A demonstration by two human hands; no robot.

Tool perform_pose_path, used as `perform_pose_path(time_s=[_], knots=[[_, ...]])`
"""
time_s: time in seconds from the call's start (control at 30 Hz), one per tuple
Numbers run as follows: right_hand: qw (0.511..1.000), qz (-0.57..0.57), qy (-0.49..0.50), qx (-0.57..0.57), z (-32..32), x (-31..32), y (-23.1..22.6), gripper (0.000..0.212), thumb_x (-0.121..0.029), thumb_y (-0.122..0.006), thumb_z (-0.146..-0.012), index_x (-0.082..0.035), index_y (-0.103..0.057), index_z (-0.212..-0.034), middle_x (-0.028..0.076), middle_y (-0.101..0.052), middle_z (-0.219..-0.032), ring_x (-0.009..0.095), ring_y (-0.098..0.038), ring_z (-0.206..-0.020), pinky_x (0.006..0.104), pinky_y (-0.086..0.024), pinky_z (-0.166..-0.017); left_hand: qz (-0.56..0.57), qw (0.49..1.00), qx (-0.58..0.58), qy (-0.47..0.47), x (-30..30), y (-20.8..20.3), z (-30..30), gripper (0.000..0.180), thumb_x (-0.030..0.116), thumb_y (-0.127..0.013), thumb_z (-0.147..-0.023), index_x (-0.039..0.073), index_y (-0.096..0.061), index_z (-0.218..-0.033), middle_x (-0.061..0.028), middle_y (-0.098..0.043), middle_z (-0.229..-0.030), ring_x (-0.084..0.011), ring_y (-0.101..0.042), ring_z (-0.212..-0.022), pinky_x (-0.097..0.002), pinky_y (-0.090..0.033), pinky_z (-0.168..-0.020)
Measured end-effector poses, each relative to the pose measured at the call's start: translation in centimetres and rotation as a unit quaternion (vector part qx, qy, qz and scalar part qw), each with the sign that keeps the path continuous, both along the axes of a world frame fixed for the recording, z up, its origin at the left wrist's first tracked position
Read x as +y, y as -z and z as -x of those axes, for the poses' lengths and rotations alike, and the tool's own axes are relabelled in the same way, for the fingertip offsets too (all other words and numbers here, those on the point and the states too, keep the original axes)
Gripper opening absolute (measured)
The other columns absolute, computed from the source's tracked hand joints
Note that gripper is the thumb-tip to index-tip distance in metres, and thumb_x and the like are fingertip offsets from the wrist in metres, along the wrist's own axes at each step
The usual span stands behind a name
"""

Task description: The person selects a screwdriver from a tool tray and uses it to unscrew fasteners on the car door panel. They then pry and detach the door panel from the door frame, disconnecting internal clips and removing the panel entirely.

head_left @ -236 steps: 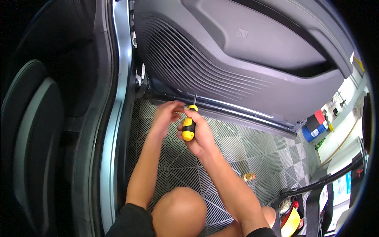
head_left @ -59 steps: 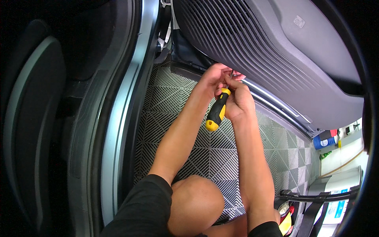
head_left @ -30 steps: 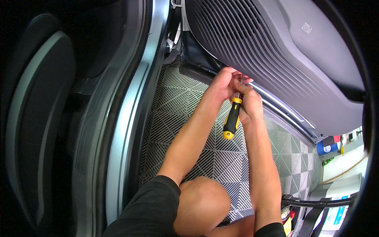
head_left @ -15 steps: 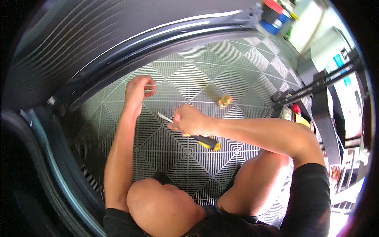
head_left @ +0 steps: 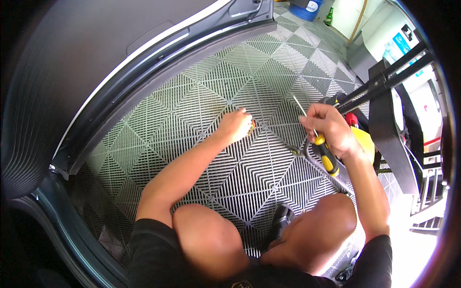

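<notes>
A screwdriver [head_left: 328, 159] with a yellow-and-black handle is gripped in my right hand [head_left: 331, 128], its thin metal shaft pointing up and away to the left. Near the middle of the view, my left hand [head_left: 234, 126] has its fingers closed around a small gold-coloured piece with an orange-red part [head_left: 251, 127], low over the floor. Most of that piece is hidden by the fingers, so its kind is unclear. Both my knees show below the arms.
An open car door [head_left: 110, 62] fills the left and far left, with the door sill [head_left: 57, 230] near it. Grey patterned tiles make up the floor [head_left: 192, 91]. To the right are a dark curved hose or bar [head_left: 313, 161], a black cart [head_left: 391, 125] and a blue bucket [head_left: 305, 9] farther off.
My left hand has moved right and closed on the small gold-coloured piece. My right hand has carried the screwdriver right. The view has shifted too.
</notes>
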State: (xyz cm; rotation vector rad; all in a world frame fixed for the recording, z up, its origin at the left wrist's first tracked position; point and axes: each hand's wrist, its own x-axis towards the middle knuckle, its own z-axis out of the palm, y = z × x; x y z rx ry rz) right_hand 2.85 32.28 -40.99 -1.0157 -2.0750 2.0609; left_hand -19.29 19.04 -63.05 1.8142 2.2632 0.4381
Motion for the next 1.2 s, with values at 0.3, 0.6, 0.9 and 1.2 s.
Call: perform_pose_path(time_s=[0.3, 0.6, 0.9, 1.2], knots=[[0.998, 0.001, -0.059, -0.022, 2.8, 0.2, 6.2, 0.026, -0.016, -0.073, -0.093, 0.000, -0.058, -0.080, 0.005, -0.056, -0.068, 0.012, -0.056, -0.059, 0.0302, -0.049, -0.054, -0.087, 0.974, -0.179, -0.109, -2.7, -3.8, 1.6, 0.025, 0.029, -0.070, -0.095, 0.005, -0.074, -0.100, -0.0133, -0.069, -0.094, -0.0265, -0.069, -0.082, -0.0387, -0.054, -0.072], [0.980, -0.012, -0.192, 0.054, 16.7, -10.8, 10.7, 0.025, -0.020, -0.060, -0.100, 0.002, -0.059, -0.088, 0.014, -0.063, -0.069, 0.023, -0.067, -0.059, 0.0401, -0.055, -0.059, -0.214, 0.829, -0.429, -0.288, -10.5, -18.7, 9.1, 0.032, 0.025, -0.060, -0.102, 0.004, -0.064, -0.125, -0.0074, -0.071, -0.108, -0.0142, -0.067, -0.089, -0.0281, -0.050, -0.079], [0.927, -0.237, -0.281, -0.073, 13.5, -19.7, 28.0, 0.023, -0.020, -0.057, -0.098, -0.001, -0.065, -0.109, 0.027, -0.070, -0.099, 0.046, -0.068, -0.096, 0.0545, -0.054, -0.086, -0.530, 0.601, -0.546, -0.246, -7.4, -25.7, 5.1, 0.044, 0.024, -0.054, -0.097, -0.011, -0.054, -0.123, -0.0277, -0.062, -0.133, -0.0347, -0.056, -0.133, -0.0491, -0.051, -0.106], [0.856, -0.311, -0.367, -0.189, 10.1, -18.7, 30.1, 0.027, -0.008, -0.059, -0.092, 0.001, -0.061, -0.118, 0.027, -0.066, -0.116, 0.044, -0.068, -0.109, 0.0504, -0.057, -0.092, -0.682, 0.539, -0.462, -0.177, -8.9, -21.6, 5.2, 0.028, 0.016, -0.059, -0.100, -0.003, -0.051, -0.118, -0.0295, -0.058, -0.125, -0.0451, -0.054, -0.130, -0.0646, -0.049, -0.103]])
